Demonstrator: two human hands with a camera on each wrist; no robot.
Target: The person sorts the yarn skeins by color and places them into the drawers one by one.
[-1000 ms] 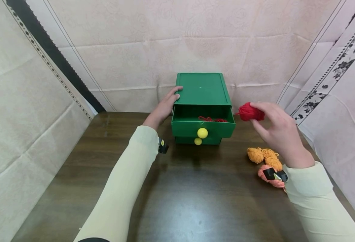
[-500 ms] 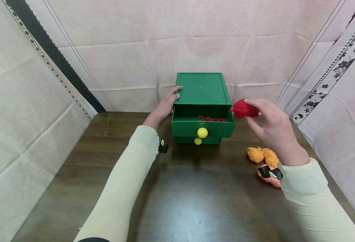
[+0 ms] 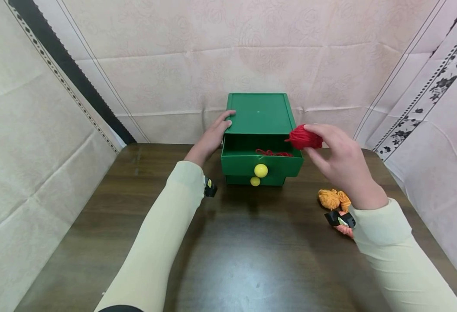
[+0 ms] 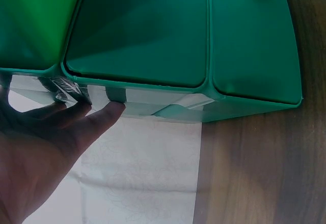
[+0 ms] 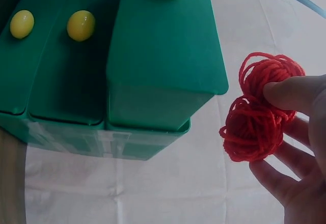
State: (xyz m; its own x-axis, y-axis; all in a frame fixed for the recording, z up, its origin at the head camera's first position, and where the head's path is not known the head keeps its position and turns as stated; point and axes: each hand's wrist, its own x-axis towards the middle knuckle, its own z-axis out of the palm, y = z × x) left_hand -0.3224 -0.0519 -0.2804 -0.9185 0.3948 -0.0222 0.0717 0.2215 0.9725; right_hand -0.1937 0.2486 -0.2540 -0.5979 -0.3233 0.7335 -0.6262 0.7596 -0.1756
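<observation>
A small green drawer cabinet [image 3: 257, 112] stands against the back cloth, its top drawer [image 3: 240, 164] pulled out. Some red yarn [image 3: 273, 153] lies inside. My left hand [image 3: 212, 138] rests on the cabinet's left side, fingertips touching its taped wall in the left wrist view. Between thumb and fingers my right hand [image 3: 343, 160] pinches a red yarn skein [image 3: 302, 138], held by the right edge of the open drawer. In the right wrist view the skein [image 5: 253, 130] shows two bunched lobes, apart from the drawer. Yellow knobs [image 3: 261, 170] mark the drawer fronts.
Orange yarn bundles [image 3: 328, 199] and a pink yarn bundle [image 3: 344, 231] lie on the brown table [image 3: 173, 260] under my right forearm, partly hidden. Pale patterned cloth [image 3: 197, 56] encloses the back and sides.
My right hand has moved left with the red yarn skein, from right of the cabinet to the open drawer's right edge. The left hand has stayed on the cabinet.
</observation>
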